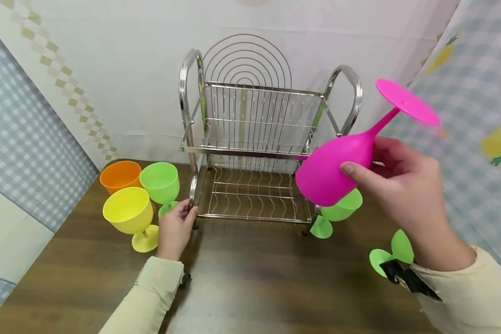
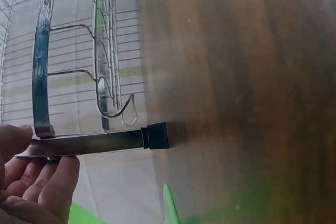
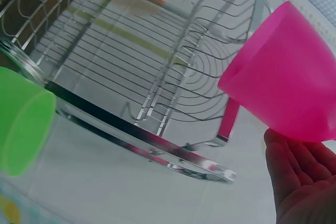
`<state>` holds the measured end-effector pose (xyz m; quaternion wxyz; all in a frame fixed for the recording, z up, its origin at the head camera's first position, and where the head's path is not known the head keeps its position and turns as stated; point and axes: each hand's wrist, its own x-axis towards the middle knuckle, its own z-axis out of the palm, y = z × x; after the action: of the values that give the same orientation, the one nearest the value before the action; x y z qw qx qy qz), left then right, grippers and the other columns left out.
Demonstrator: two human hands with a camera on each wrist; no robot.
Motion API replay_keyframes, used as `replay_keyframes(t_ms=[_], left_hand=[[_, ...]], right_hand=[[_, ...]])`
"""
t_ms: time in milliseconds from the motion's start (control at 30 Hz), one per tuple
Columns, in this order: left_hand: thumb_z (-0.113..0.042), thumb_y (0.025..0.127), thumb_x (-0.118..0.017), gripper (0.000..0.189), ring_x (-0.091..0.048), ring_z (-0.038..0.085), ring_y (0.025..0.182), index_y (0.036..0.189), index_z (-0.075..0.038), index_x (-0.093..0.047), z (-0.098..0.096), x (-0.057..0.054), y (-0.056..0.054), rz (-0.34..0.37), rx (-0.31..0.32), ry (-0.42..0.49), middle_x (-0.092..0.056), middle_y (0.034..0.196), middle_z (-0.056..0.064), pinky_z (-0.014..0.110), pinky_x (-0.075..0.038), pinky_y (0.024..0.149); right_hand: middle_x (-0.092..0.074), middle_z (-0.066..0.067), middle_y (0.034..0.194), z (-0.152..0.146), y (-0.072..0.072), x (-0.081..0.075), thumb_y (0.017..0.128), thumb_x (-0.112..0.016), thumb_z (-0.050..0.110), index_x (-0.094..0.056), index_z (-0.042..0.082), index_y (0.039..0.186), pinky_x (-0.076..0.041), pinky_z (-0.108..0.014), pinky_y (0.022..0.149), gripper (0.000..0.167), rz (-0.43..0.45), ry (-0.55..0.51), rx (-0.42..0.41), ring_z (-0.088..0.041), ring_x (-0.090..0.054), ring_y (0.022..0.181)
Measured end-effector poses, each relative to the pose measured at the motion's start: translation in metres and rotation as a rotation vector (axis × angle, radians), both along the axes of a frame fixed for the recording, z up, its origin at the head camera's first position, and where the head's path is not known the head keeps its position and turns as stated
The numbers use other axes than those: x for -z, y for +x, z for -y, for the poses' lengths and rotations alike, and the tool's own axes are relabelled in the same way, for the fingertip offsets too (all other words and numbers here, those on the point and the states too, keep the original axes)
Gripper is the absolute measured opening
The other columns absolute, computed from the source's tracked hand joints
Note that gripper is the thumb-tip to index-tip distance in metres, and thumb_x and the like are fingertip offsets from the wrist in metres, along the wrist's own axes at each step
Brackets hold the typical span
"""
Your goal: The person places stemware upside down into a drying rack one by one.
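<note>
The person's raised right hand (image 1: 411,192) pinched a pink goblet (image 1: 333,169), tipped foot-up, near the right side of the metal rack (image 1: 244,152); I saw the left hand (image 1: 174,233), lower, gripping the rack's left front leg (image 1: 194,189).

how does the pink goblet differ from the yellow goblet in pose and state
The pink goblet is in the air, gripped by the right hand; the yellow goblet stands on the table. The pink goblet is tilted, its foot above its bowl; the yellow goblet is upright, its mouth facing up. Both have a rounded bowl, a stem and a flat round foot.
</note>
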<state>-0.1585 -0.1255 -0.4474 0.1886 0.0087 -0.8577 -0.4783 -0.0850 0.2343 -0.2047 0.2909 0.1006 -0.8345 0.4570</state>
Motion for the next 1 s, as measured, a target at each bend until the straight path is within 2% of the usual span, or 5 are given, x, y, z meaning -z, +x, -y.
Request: replay_keyframes(t_ms=[133, 267, 467, 733, 1000], left_hand=[[-0.012, 0.095, -0.070, 0.022, -0.073, 0.033, 0.094, 0.112, 0.002, -0.072, -0.004, 0.006, 0.005, 0.019, -0.008, 0.015, -0.073, 0.105, 0.021, 0.045, -0.061, 0.080], [-0.013, 0.095, -0.071, 0.019, -0.074, 0.032, 0.092, 0.108, 0.000, -0.072, -0.006, 0.008, 0.005, -0.006, -0.011, 0.008, -0.074, 0.102, 0.018, 0.045, -0.061, 0.078], [-0.013, 0.094, -0.071, 0.016, -0.074, 0.031, 0.090, 0.105, -0.001, -0.073, -0.001, 0.001, 0.002, -0.030, -0.010, -0.010, -0.074, 0.100, 0.017, 0.046, -0.062, 0.077], [-0.012, 0.094, -0.071, 0.015, -0.074, 0.032, 0.090, 0.103, -0.001, -0.073, -0.001, 0.002, 0.000, -0.043, 0.001, -0.024, -0.075, 0.099, 0.017, 0.046, -0.062, 0.077], [-0.012, 0.094, -0.072, 0.015, -0.074, 0.032, 0.090, 0.105, -0.001, -0.073, -0.001, 0.003, 0.000, -0.029, -0.010, -0.028, -0.075, 0.099, 0.017, 0.047, -0.062, 0.076]], right_hand=[[-0.074, 0.004, 0.090, 0.002, -0.005, -0.010, 0.079, -0.083, -0.001, -0.073, 0.001, 0.113, -0.057, -0.016, 0.075, 0.036, 0.012, 0.008, -0.029, -0.009, -0.072, 0.081], [-0.075, 0.003, 0.090, 0.003, -0.010, -0.019, 0.079, -0.082, -0.002, -0.074, 0.000, 0.112, -0.057, -0.015, 0.073, 0.034, -0.003, -0.033, -0.046, -0.009, -0.072, 0.079], [-0.075, 0.006, 0.092, 0.008, -0.017, -0.035, 0.080, -0.083, 0.003, -0.074, 0.001, 0.115, -0.056, -0.012, 0.074, 0.036, -0.046, -0.025, 0.035, -0.009, -0.071, 0.079], [-0.073, 0.008, 0.098, 0.012, -0.040, -0.044, 0.082, -0.085, 0.021, -0.072, 0.010, 0.123, -0.054, -0.009, 0.076, 0.045, 0.073, -0.065, 0.074, -0.007, -0.070, 0.089], [-0.071, 0.007, 0.108, 0.015, -0.068, -0.045, 0.083, -0.083, 0.036, -0.068, 0.016, 0.132, -0.053, -0.011, 0.080, 0.054, 0.135, 0.063, 0.100, -0.003, -0.065, 0.096]])
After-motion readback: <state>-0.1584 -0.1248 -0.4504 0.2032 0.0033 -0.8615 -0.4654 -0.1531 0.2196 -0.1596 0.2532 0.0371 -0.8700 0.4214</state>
